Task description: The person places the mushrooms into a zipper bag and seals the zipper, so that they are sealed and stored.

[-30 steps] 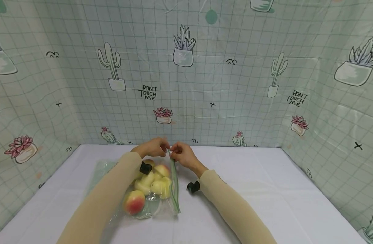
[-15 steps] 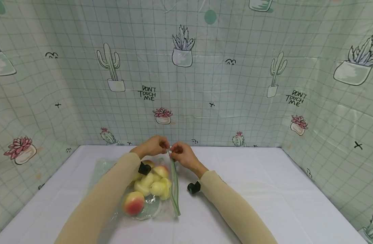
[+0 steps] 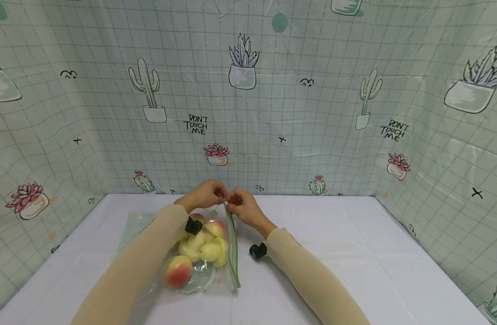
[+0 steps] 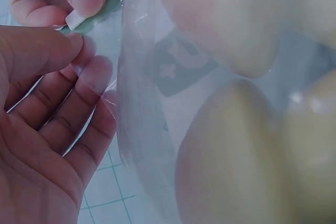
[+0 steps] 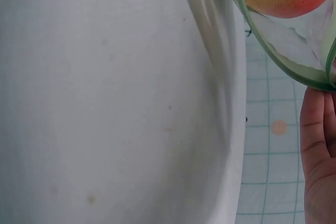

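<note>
A clear zip bag lies on the table, its green-edged mouth facing right. Inside are a red-and-yellow peach and several pale yellow fruits. At the far corner of the mouth, my left hand pinches the clear plastic between thumb and fingers. Beside it, my right hand pinches the end of the green strip, where a small white slider shows under the thumb in the left wrist view. In the right wrist view the near part of the mouth gapes. My left forearm hides part of the bag.
A white cloth covers the table. Behind and at both sides hangs a gridded curtain printed with potted cacti. Black wrist cameras sit by the left sleeve and right sleeve.
My left hand has risen very slightly at the bag's far corner. The right hand stays on the strip's end, and the fruit has barely shifted.
</note>
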Motion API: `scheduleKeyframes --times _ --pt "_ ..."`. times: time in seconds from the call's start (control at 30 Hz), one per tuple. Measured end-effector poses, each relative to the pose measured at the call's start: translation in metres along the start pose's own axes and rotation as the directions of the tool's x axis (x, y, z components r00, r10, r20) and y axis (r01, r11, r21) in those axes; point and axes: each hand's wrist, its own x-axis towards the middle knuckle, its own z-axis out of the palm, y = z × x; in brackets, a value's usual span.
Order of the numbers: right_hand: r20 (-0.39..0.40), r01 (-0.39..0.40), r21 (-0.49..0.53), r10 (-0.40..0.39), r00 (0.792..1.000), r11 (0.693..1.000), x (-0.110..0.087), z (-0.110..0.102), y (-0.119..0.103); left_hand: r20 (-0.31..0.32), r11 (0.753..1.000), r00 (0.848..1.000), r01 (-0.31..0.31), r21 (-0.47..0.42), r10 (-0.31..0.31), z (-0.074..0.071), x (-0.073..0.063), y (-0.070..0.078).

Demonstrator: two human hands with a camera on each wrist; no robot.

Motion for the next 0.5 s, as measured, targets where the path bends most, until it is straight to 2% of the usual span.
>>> scheduleKeyframes --times 0.27,0.5 --pt "-0.020 0.011 -0.035 -0.011 1.000 0.999 -0.0011 0.0020 0.0000 -0.004 1.000 1.000 0.028 0.002 -0.028 -0.0005 0.0001 0.0003" --pt "0.010 -0.003 -0.022 0.003 1.000 1.000 -0.0037 0.0018 0.0000 -0.033 0.999 0.999 0.039 0.019 -0.038 0.0004 0.0004 -0.0011"
